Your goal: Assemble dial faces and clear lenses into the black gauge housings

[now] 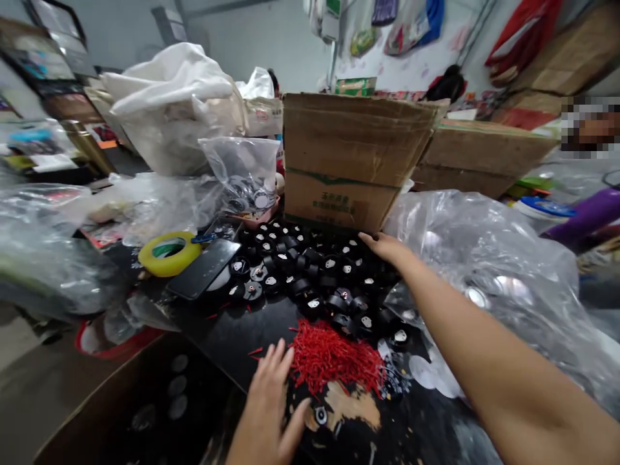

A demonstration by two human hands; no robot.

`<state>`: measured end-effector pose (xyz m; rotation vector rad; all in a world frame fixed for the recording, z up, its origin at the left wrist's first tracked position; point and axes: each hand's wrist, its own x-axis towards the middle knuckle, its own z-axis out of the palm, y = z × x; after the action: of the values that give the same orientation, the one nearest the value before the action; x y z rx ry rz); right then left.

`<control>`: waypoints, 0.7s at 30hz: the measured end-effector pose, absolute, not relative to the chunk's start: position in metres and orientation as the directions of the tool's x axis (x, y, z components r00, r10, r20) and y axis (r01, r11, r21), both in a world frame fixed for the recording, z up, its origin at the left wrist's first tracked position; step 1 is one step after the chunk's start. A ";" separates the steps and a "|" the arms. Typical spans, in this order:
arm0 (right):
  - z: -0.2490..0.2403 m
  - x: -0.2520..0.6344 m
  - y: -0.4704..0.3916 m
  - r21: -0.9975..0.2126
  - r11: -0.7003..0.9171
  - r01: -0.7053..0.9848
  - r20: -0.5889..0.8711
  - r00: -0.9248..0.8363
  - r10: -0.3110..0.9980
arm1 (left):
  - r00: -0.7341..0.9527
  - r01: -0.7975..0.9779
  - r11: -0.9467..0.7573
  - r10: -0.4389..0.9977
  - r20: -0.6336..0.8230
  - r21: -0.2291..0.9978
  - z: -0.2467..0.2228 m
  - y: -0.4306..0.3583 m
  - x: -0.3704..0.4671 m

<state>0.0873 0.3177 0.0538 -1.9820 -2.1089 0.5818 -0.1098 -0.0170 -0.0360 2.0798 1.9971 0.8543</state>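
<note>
My left hand (271, 400) rests palm down at the table's near edge, fingers spread, its fingertips beside a heap of thin red pieces (334, 355). My right hand (385, 248) reaches to the far side of a pile of round black parts (300, 258), near the foot of a tall cardboard box (353, 161). Its fingers are partly seen against the black parts; whether they hold one is not clear. Several black parts carry small silvery plates. Clear round discs (426, 371) lie right of the red heap.
A yellow tape roll (169, 253) and a dark phone (204, 270) lie left of the pile. Clear plastic bags (484, 258) bulge at the right. Behind stand a bag of discs (245, 177) and a white sack (169, 110). An open box (121, 400) is below left.
</note>
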 end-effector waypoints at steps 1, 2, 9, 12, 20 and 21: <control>0.050 0.087 0.322 -0.389 0.024 0.921 -0.154 -0.091 0.984 | -0.005 0.889 -0.128 0.957 0.289 0.440 -0.033 -0.002 -0.094; 0.046 0.086 0.323 -0.378 0.029 0.925 -0.172 -0.101 0.980 | 0.014 0.897 -0.137 0.959 0.284 0.421 -0.032 0.010 -0.081; 0.020 0.051 0.306 -0.441 0.129 0.888 -0.185 -0.231 0.955 | -0.032 0.923 -0.050 0.978 0.206 0.381 -0.035 0.033 -0.043; 0.017 0.033 0.298 -0.488 0.160 0.858 -0.154 -0.265 0.952 | -0.044 0.923 -0.036 0.979 0.198 0.384 -0.034 0.032 -0.043; 0.025 0.006 0.271 -0.602 0.236 0.763 0.035 -0.270 0.962 | -0.076 0.892 -0.017 0.980 0.186 0.451 -0.034 0.033 -0.040; 0.032 0.008 0.264 -0.616 0.253 0.746 0.076 -0.263 0.962 | -0.068 0.881 -0.028 0.980 0.187 0.472 -0.033 0.031 -0.041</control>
<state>0.0082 0.2637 0.0318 -1.5516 -2.0894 0.6552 -0.0406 0.0312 -0.0327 1.9923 2.0354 0.7163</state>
